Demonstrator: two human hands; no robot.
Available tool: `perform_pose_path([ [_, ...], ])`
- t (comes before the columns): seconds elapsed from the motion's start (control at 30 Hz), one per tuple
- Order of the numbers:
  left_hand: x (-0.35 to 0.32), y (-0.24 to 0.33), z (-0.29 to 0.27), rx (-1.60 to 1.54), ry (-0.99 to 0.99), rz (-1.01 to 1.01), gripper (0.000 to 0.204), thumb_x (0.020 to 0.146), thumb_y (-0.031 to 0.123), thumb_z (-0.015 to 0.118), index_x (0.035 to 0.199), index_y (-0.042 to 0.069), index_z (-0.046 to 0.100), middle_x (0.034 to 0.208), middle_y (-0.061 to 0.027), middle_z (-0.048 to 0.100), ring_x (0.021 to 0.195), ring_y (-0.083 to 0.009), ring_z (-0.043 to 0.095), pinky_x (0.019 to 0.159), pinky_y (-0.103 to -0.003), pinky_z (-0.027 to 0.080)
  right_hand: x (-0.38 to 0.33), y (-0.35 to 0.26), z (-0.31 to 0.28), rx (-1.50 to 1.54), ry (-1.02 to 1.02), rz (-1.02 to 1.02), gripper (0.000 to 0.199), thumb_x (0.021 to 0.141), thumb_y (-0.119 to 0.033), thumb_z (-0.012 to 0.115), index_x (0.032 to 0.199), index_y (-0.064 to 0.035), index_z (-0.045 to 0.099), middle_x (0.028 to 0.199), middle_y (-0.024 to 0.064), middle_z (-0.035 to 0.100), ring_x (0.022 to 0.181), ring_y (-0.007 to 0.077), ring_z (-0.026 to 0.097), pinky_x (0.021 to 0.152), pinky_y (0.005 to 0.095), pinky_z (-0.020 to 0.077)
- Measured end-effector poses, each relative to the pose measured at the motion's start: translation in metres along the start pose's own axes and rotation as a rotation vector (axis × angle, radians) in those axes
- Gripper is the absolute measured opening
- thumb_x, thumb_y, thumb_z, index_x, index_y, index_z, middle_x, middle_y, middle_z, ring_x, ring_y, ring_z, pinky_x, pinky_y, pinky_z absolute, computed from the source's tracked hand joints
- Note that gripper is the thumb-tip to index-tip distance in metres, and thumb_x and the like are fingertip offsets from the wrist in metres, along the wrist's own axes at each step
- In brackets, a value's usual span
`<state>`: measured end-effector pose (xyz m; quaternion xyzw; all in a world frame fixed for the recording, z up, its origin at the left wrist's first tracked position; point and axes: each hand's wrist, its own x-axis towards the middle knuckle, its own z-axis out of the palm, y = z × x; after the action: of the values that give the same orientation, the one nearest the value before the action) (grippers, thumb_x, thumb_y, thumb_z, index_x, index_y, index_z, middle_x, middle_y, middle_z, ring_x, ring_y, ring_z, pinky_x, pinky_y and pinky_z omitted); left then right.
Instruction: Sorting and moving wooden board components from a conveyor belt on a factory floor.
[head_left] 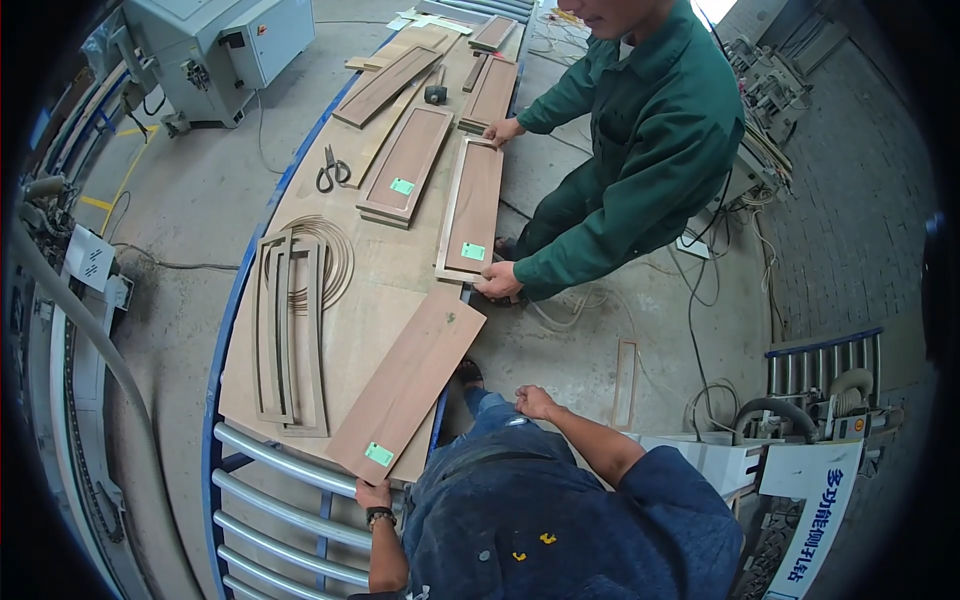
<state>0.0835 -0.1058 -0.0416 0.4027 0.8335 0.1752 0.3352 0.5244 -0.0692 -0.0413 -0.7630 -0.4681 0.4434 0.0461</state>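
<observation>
My left hand [373, 493], with a watch on the wrist, grips the near end of a long plain wooden panel [405, 385] that lies slanted on the workbench [350, 330]. A green label [378, 454] sits on the panel just above my fingers. Off the bench, my right hand [535, 402] is curled against my blue trouser leg and holds nothing. Across from me a person in green [640, 150] holds a framed panel [472, 210] with one hand [498, 281] at its near end and the other [503, 130] at its far end.
Thin wooden frames [290, 330] and a coil of edge strip [330, 255] lie on the bench's left side, with scissors [332, 170] and several more panels [408, 160] farther up. Steel rollers [290, 480] cross below. A grey machine [215, 40] stands top left and a roller stand [825, 360] at right.
</observation>
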Motion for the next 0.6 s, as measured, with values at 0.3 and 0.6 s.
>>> perform_pose_path([
  [0.3, 0.002, -0.002, 0.004, 0.117, 0.012, -0.008, 0.043, 0.053, 0.010, 0.075, 0.093, 0.001, 0.062, 0.087, -0.0165, 0.068, 0.084, -0.0322, 0.066, 0.076, -0.040, 0.052, 0.016, 0.018, 0.007, 0.127, -0.042, 0.034, 0.044, 0.071, -0.014, 0.063, 0.112, 0.0030, 0.059, 0.092, 0.0201, 0.066, 0.093, 0.0291, 0.064, 0.085, 0.0340, 0.0481],
  [0.6, 0.011, -0.025, -0.003, -0.027, -0.159, 0.058, 0.033, 0.063, 0.010, 0.072, 0.092, -0.002, 0.062, 0.086, -0.0165, 0.068, 0.085, -0.0268, 0.067, 0.075, -0.036, 0.051, 0.007, 0.002, 0.002, -0.043, -0.028, -0.042, 0.037, 0.075, -0.014, 0.056, 0.108, 0.0024, 0.060, 0.086, 0.0130, 0.068, 0.084, 0.0249, 0.065, 0.078, 0.0332, 0.0498],
])
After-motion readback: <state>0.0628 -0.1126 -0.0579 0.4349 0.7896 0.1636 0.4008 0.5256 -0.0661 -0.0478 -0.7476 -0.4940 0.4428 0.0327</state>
